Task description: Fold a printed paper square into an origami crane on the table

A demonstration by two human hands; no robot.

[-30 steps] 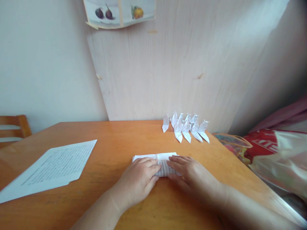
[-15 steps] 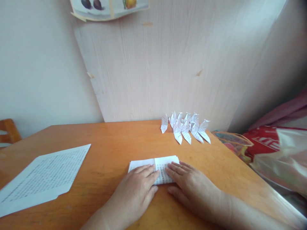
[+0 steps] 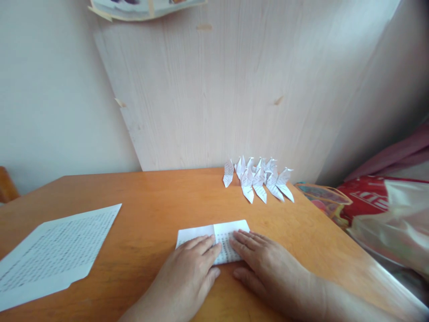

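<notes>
A folded sheet of printed paper lies on the wooden table near the front, with a crease down its middle. On its left half rests my left hand, fingers stretched out flat and pressing down. My right hand lies flat over the right part, its fingertips on the paper and the thumb on the table just below the near edge. Both hands hide parts of the sheet. Neither one grips anything.
Several folded paper birds stand at the table's far right, close to the wall panel. More printed paper lies at the left. Bags are beyond the right table edge. A chair shows at far left.
The view has shifted slightly. Both hands stay flat on the folded paper; the paper sits a little lower in the picture, and its left top edge looks more lined up.
</notes>
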